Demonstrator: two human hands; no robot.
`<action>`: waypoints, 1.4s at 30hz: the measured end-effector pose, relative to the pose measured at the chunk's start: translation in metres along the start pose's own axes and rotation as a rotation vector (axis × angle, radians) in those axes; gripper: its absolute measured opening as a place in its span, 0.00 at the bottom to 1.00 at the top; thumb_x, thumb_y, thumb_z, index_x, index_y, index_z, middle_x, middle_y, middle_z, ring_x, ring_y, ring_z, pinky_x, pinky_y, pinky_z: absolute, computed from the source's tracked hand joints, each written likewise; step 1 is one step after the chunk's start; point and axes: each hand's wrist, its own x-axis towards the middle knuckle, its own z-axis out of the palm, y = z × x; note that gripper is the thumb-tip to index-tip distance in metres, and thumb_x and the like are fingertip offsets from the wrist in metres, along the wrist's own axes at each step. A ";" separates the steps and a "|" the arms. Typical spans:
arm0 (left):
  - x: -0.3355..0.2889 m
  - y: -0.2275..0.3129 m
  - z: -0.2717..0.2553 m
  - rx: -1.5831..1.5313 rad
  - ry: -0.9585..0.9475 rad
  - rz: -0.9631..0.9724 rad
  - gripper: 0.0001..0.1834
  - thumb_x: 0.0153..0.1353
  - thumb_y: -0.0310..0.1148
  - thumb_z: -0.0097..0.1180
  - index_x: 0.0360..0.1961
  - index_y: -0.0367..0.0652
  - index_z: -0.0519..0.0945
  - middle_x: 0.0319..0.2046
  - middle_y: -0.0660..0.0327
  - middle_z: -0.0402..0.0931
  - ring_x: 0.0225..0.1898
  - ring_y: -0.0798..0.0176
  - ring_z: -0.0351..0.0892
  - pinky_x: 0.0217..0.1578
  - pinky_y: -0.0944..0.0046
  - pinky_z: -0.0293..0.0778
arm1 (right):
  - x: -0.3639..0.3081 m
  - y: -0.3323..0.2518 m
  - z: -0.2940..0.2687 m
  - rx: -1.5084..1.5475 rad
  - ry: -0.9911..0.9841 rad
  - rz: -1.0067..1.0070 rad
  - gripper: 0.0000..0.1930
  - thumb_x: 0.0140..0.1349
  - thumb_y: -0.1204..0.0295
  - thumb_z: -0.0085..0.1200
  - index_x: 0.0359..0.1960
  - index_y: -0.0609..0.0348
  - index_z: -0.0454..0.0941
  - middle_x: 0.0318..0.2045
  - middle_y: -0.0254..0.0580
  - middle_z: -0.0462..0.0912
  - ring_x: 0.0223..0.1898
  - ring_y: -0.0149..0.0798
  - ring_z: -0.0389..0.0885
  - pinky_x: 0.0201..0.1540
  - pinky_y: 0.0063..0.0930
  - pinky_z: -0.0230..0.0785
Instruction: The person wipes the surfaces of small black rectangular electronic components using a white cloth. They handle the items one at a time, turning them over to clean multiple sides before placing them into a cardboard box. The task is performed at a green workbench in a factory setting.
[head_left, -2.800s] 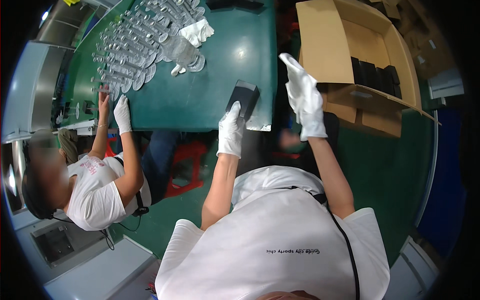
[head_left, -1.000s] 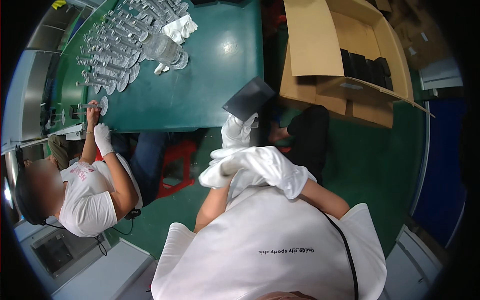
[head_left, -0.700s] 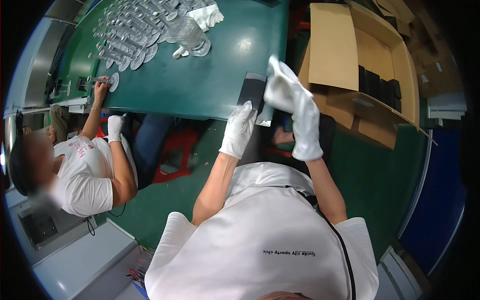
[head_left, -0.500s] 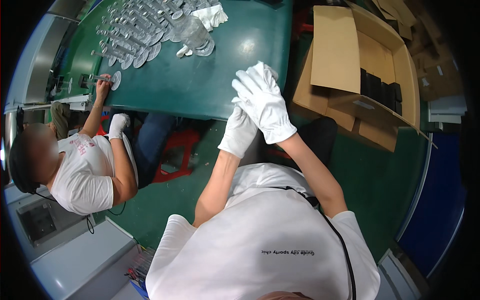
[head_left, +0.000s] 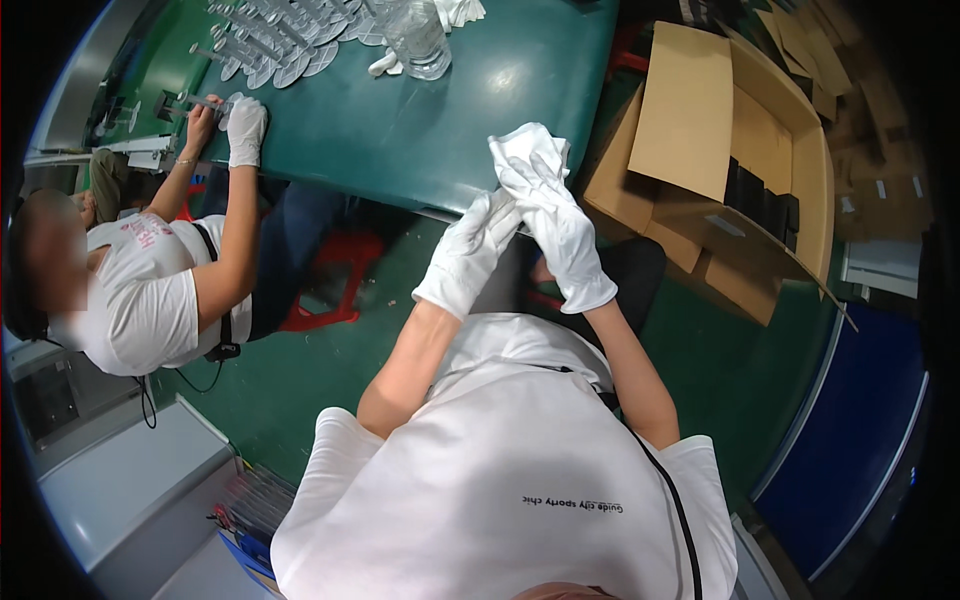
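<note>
My left hand (head_left: 464, 252) and my right hand (head_left: 566, 240), both in white gloves, meet in front of me by the near edge of the green table. A crumpled white cloth (head_left: 528, 148) sticks up beyond my right fingers, which are closed on it. The fingers of my left hand are pressed together against the right hand. Whatever lies between the two palms is mostly hidden; a small shiny bit shows at the gap.
The green table (head_left: 480, 130) bears clear stemmed pieces with round bases (head_left: 290, 68), a clear glass vessel (head_left: 418, 45) and white cloths. To the left, a co-worker (head_left: 150, 280) handles one stemmed piece. An open cardboard box (head_left: 685, 110) with black boxes stands at right.
My hands have shifted apart a little, and the white cloth now shows beyond my right fingers. The view has swung slightly. The co-worker's gloved hand has risen to the stemmed piece.
</note>
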 end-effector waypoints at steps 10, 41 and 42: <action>0.014 -0.002 0.001 1.580 0.474 0.864 0.31 0.55 0.33 0.70 0.62 0.44 0.79 0.25 0.56 0.71 0.25 0.55 0.73 0.33 0.58 0.75 | -0.002 0.015 -0.029 1.528 0.413 0.770 0.34 0.75 0.49 0.46 0.66 0.71 0.69 0.62 0.54 0.77 0.63 0.46 0.77 0.68 0.41 0.69; -0.001 0.082 0.037 2.138 0.215 1.006 0.12 0.59 0.38 0.64 0.22 0.46 0.80 0.24 0.56 0.77 0.25 0.48 0.80 0.32 0.53 0.76 | 0.039 -0.032 -0.039 0.530 0.043 0.334 0.26 0.74 0.63 0.43 0.64 0.71 0.73 0.65 0.51 0.76 0.68 0.46 0.72 0.72 0.37 0.60; -0.004 0.079 0.040 2.135 0.165 1.010 0.12 0.58 0.37 0.65 0.22 0.46 0.79 0.24 0.57 0.77 0.25 0.49 0.79 0.32 0.53 0.75 | 0.050 -0.035 -0.037 0.145 -0.024 0.110 0.22 0.69 0.72 0.49 0.62 0.70 0.76 0.65 0.50 0.76 0.68 0.46 0.73 0.72 0.38 0.60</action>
